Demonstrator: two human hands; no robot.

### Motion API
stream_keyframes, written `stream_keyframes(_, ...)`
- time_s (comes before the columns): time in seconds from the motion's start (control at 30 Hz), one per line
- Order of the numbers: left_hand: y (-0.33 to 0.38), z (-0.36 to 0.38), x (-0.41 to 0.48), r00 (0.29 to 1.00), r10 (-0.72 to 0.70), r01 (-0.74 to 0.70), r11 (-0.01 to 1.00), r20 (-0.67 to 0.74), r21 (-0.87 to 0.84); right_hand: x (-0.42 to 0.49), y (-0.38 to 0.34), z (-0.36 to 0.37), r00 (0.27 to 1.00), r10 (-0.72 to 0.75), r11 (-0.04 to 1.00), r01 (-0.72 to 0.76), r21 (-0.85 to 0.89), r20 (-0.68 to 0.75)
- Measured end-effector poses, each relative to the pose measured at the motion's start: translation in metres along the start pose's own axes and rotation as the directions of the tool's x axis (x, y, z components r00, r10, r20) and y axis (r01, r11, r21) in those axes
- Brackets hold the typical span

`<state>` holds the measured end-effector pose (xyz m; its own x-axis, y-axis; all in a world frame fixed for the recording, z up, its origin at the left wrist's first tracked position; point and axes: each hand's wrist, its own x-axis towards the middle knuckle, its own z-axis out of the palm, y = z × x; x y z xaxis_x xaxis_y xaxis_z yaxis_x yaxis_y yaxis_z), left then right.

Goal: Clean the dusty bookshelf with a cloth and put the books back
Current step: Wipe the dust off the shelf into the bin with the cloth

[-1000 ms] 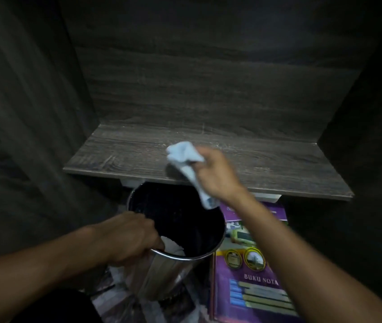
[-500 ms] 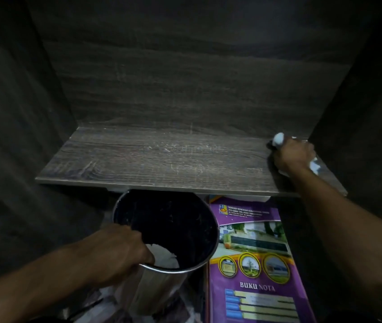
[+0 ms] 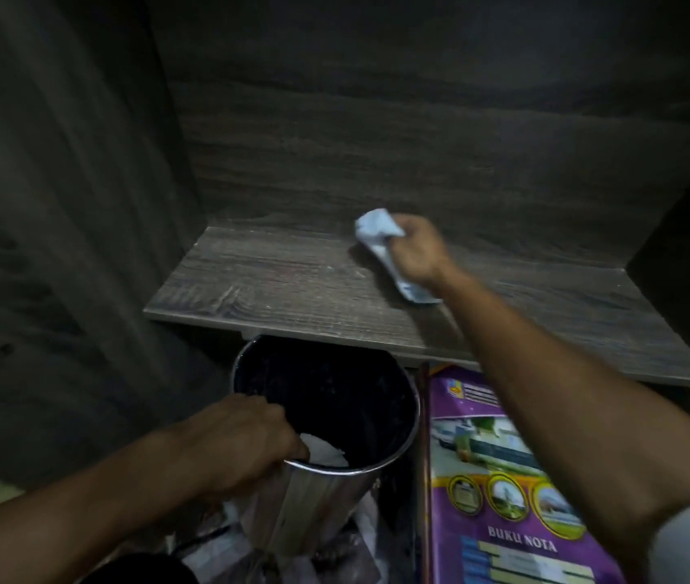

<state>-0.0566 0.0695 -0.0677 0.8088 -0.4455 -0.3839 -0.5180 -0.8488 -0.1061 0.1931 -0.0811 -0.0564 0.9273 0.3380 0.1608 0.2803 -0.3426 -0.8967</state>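
Note:
A dark wood-grain shelf board (image 3: 276, 288) runs across the middle of the view, bare of books and speckled with pale dust. My right hand (image 3: 417, 252) grips a crumpled light-blue cloth (image 3: 377, 229) and presses it on the board near its back, right of centre. My left hand (image 3: 246, 436) grips the near rim of a shiny metal bin (image 3: 413, 410) held just below the shelf's front edge. A purple book (image 3: 503, 478) titled "BUKU NOTA" lies to the right of the bin.
Dark wooden side walls (image 3: 82, 204) and a back panel (image 3: 419, 141) enclose the shelf on three sides. Something white (image 3: 324, 451) lies inside the bin by my left fingers. Papers or plastic (image 3: 356, 550) lie on the floor beneath the bin.
My right hand swept the cloth from the shelf's middle to its far right end and back toward the middle. My left hand has kept its hold on the bin's rim.

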Motion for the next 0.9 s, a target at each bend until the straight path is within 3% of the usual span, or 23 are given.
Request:
stream_keyframes(0.07,-0.004,0.002,-0.006,1.0,-0.023,0.023,1.0,0.003,-0.001,0.0,0.012,-0.029,0.992,0.035,0.968,-0.064,-0.245,-0.12)
stream_keyframes(0.13,-0.009,0.011,-0.01,0.997,-0.07,0.07,0.997,0.037,0.014,-0.008,0.034,-0.046,0.979,0.067,0.758,-0.174,-0.629,-0.19)
stream_keyframes(0.17,-0.011,0.012,-0.012,0.997,-0.078,0.078,0.997,0.027,0.016,-0.016,0.039,-0.049,0.981,0.053,0.68,-0.171,-0.713,-0.185)
stream_keyframes(0.2,-0.012,0.014,-0.014,0.996,-0.082,0.082,0.997,0.018,0.014,-0.02,0.048,-0.046,0.984,0.03,0.667,-0.149,-0.73,-0.173)
stream_keyframes(0.3,-0.015,0.02,-0.021,0.995,-0.1,0.1,0.995,0.01,0.003,-0.016,0.043,-0.013,0.99,0.005,0.744,-0.096,-0.661,-0.138)
stream_keyframes(0.43,-0.02,0.029,-0.029,0.99,-0.138,0.137,0.99,-0.02,-0.034,-0.015,0.013,0.063,0.979,-0.181,0.81,0.201,-0.551,0.092)
stream_keyframes(0.53,-0.02,0.033,-0.033,0.985,-0.17,0.169,0.984,-0.024,-0.052,-0.028,-0.009,0.111,0.905,-0.31,0.786,0.417,-0.456,0.292)
stream_keyframes(0.63,-0.019,0.033,-0.037,0.982,-0.187,0.185,0.982,-0.04,-0.042,-0.053,-0.034,0.125,0.827,-0.391,0.792,0.526,-0.31,0.404)
stream_keyframes(0.7,-0.019,0.032,-0.04,0.979,-0.192,0.189,0.981,-0.062,-0.049,-0.066,-0.043,0.126,0.799,-0.391,0.812,0.533,-0.236,0.457)
stream_keyframes(0.8,-0.016,0.03,-0.046,0.978,-0.196,0.193,0.98,-0.076,-0.052,-0.081,-0.058,0.115,0.797,-0.23,0.935,0.34,-0.1,0.558)
stream_keyframes(0.9,-0.015,0.032,-0.05,0.978,-0.195,0.191,0.98,-0.075,-0.058,-0.071,-0.076,0.093,0.845,-0.217,0.974,0.22,0.052,0.488)
